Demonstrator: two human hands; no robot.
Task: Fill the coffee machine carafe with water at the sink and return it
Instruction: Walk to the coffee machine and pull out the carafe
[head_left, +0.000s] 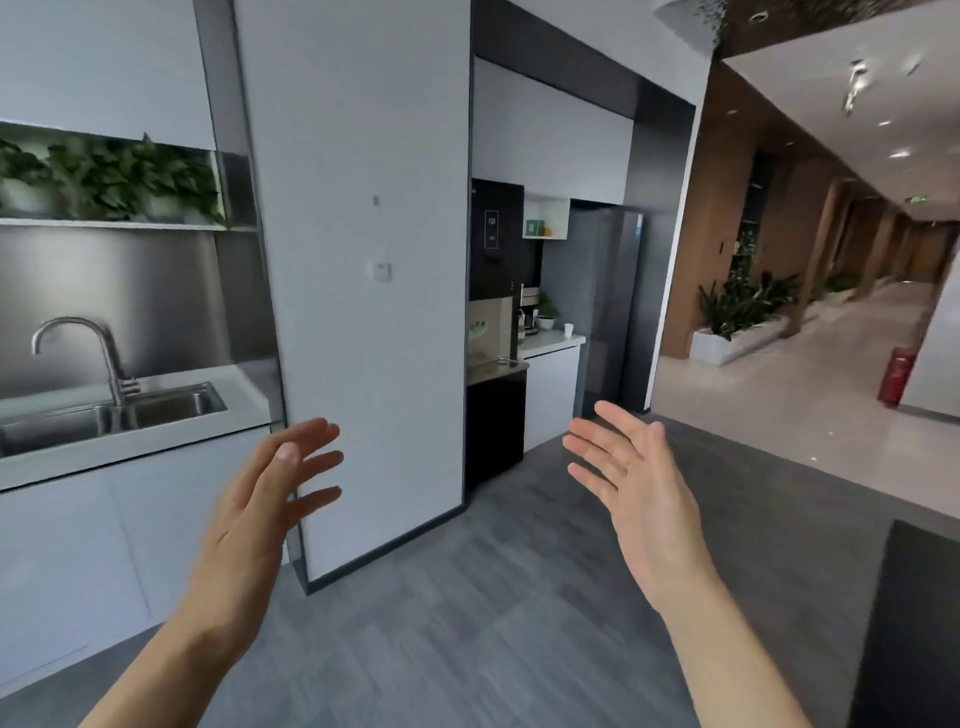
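A steel sink (171, 408) with a curved tap (104, 353) sits in the white counter at the left. Far off in the alcove behind the pillar, a small coffee machine (529, 312) with a dark carafe stands on a white counter (553, 340); it is too small to see in detail. My left hand (260, 499) and my right hand (631, 483) are raised in front of me over the floor, palms facing each other, fingers spread, holding nothing. Both are far from the sink and the machine.
A broad white pillar (358, 260) stands between the sink counter and the alcove. A black water dispenser (496, 322) and a grey fridge (608, 301) flank the coffee counter. A corridor with planters (737, 332) and a red extinguisher (896, 376) runs to the right. A dark surface (914, 634) fills the lower right.
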